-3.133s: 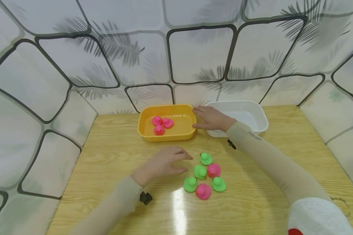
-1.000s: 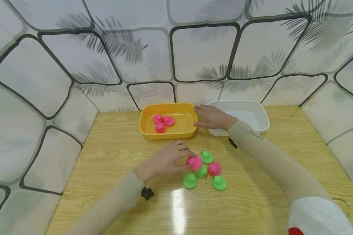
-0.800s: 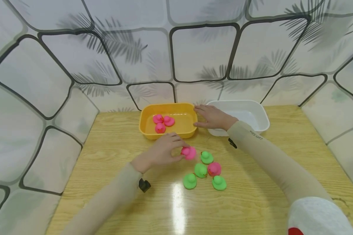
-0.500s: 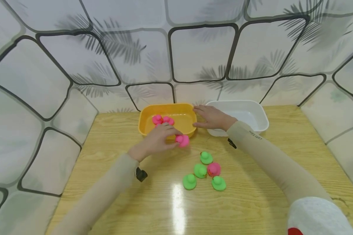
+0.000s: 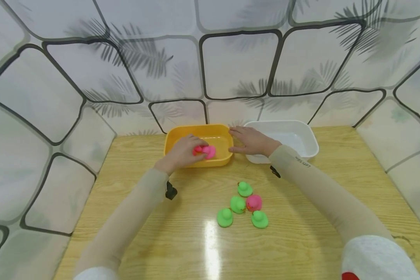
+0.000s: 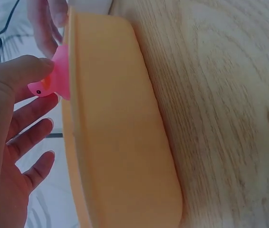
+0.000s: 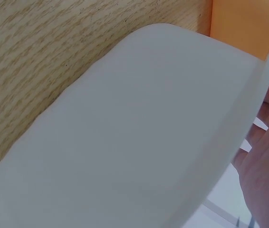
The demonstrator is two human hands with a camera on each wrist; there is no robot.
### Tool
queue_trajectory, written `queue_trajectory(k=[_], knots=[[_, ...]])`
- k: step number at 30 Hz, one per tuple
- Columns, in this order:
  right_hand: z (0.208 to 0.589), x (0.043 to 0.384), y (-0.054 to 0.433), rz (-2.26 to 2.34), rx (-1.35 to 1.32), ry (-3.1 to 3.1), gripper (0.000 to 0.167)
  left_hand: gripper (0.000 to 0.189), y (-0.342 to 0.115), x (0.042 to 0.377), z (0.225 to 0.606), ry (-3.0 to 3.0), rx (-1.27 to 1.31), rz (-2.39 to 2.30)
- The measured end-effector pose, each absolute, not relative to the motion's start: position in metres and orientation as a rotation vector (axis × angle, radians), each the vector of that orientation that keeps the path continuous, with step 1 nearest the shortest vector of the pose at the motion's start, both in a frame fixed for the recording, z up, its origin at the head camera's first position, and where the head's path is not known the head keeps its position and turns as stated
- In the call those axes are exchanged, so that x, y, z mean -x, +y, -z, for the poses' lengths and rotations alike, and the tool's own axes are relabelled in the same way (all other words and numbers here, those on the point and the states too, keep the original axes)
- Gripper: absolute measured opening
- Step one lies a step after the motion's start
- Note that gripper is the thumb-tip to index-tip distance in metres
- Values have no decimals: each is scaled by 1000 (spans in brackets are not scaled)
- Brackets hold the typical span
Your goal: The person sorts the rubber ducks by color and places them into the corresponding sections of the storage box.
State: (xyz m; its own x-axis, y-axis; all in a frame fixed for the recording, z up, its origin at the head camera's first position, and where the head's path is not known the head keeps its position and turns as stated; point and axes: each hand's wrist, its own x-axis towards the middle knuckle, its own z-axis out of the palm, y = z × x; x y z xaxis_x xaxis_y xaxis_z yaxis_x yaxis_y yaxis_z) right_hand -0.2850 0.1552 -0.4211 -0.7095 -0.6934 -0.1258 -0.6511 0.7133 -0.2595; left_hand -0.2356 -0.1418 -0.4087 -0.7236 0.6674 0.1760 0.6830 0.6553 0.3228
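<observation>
Pink duck pinched in my left grip, mid-frame, over the yellow tray, my right grip unclenched at its right end.

Head view: from above, facing forward and down over the table. Wrist views: close, tilted; left, the yellow tub; right, the white tub, the yellow tub apparently shared.

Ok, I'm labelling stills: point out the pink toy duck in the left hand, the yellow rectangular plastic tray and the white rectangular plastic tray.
Pink toy duck (image 6: 61, 76): left wrist view, on its body.
Yellow tray (image 5: 222, 146): head view, bare floor.
White tray (image 5: 296, 140): head view, inner floor.
</observation>
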Motion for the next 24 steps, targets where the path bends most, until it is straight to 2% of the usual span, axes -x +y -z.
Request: queue_trajectory(k=[10,24], knots=[[422,286,155,286,1077,2708,82,34,-149,241,419,-2949,1050,591],[426,288,156,274,1089,2720,83,30,-140,227,425,-2804,1148,536]])
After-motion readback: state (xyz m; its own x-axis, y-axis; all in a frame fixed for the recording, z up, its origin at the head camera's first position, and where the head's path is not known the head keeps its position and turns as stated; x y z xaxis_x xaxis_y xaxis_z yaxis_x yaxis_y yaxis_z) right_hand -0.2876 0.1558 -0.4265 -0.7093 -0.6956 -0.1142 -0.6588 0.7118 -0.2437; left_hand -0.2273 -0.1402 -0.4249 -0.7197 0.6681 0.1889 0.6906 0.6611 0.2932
